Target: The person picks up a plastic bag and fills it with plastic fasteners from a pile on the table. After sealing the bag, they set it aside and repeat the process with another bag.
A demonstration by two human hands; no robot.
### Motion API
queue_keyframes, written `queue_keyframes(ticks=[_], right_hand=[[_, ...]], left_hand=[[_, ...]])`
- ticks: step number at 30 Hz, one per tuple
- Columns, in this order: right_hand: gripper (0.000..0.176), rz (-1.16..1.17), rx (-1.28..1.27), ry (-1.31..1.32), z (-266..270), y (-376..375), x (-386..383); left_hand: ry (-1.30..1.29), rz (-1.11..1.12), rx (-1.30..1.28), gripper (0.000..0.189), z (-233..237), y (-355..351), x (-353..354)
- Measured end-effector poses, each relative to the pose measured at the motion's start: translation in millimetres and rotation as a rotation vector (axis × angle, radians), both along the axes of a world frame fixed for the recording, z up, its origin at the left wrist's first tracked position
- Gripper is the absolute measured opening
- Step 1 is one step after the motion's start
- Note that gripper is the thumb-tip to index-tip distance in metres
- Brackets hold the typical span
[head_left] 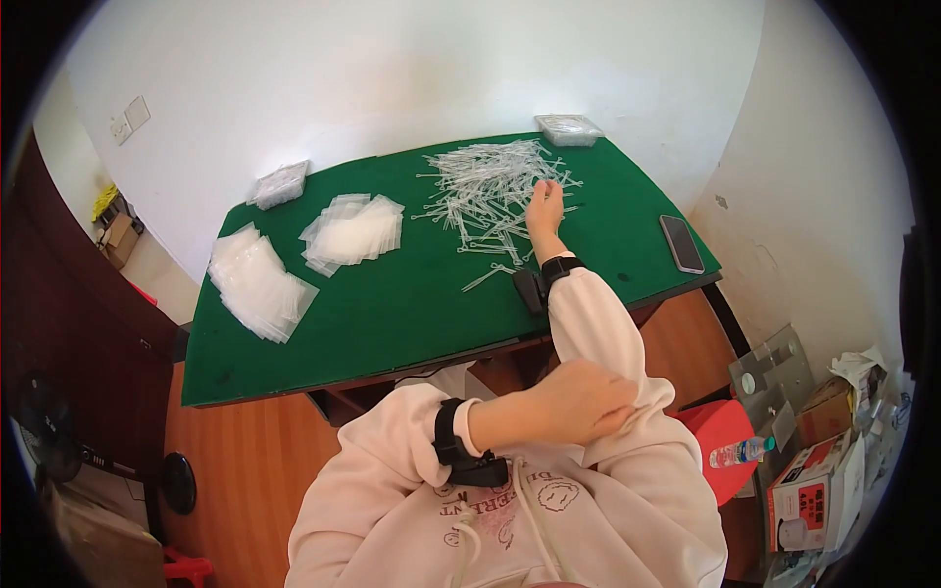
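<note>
My right hand (545, 211) reaches over the right side of a loose pile of thin, clear plastic sticks with small loops at their ends (490, 176). Its fingers are closed together at the pile, and what they hold is too small to make out. Across my body, my left hand (580, 400) has its fingers curled against the light sleeve (642, 387) of my right arm, seemingly gripping the cloth. A few sticks (487, 275) lie apart, nearer the table's front edge. To the left are two fanned stacks of clear plastic bags, one central (355, 233) and one farther left (257, 284).
The green-covered table (421, 304) stands against a white wall. Clear boxes sit at its back left (280, 184) and back right (569, 129). A phone (681, 243) lies near the right edge. Right of me are a red stool (720, 436) with a bottle (740, 452) and cartons (812, 495).
</note>
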State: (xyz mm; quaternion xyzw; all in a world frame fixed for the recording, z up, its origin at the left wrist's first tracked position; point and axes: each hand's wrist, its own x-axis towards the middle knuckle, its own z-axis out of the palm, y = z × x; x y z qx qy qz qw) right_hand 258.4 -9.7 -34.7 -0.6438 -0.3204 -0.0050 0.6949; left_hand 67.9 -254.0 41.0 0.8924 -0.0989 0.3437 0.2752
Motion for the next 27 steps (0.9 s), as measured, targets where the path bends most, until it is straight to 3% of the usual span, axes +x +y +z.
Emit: queue_keyframes(ticks=[1, 3, 5, 7, 9, 10, 13, 16, 17, 20, 21, 24, 27], right_hand=[[0.041, 0.000, 0.000, 0.000, 2.9, 3.1, -2.7], [0.035, 0.120, 0.247, 0.172, 9.1, 11.2, -13.3], [0.032, 0.186, 0.373, 0.252, 18.5, 12.7, -14.9], [0.029, 0.273, 0.602, 0.365, 40.1, -0.8, -20.0], [0.027, 0.322, 0.717, 0.428, 60.6, -14.3, -29.4], [0.026, 0.339, 0.735, 0.363, 71.3, -22.1, -36.2], [0.025, 0.376, 0.768, 0.239, 96.9, -41.8, -58.0], [0.022, 0.396, 0.786, -0.183, 108.8, -56.5, -80.0], [0.022, 0.395, 0.783, -0.181, 112.4, -63.7, -81.4], [0.021, 0.123, 0.541, -0.965, 118.7, -79.3, -83.1], [0.021, 0.121, 0.545, -0.961, 118.3, -79.5, -85.9], [0.024, 0.193, 0.400, -1.342, 117.0, -78.8, -93.4], [0.024, 0.231, 0.345, -1.405, 109.3, -74.3, -100.6]], left_hand=[[0.019, -0.007, 0.004, 0.016, -0.3, -1.7, -2.3], [0.052, -0.017, 0.008, 0.015, -0.6, -2.8, -6.7], [-0.038, 0.135, -0.075, 0.012, -20.5, 25.3, -10.9], [0.063, 0.505, -0.300, 0.014, -19.5, 59.1, -24.7], [-0.033, 0.621, -0.585, 0.019, -51.6, 96.9, -27.5], [-0.035, 0.628, -0.583, 0.019, -59.0, 99.9, -24.5], [-0.084, 0.215, -1.018, 0.025, -72.5, 96.3, -11.2], [0.141, 0.198, -1.116, 0.026, -49.0, 95.5, -17.7], [0.256, 0.183, -1.161, 0.027, -45.2, 95.0, -18.8], [0.277, 0.219, -1.114, 0.029, -47.2, 94.3, -20.8], [0.286, 0.237, -1.083, 0.029, -44.9, 94.5, -21.1], [0.223, 0.210, -1.119, 0.035, -29.2, 75.2, -21.3], [0.200, 0.190, -1.142, 0.040, -23.3, 63.8, -17.5]])
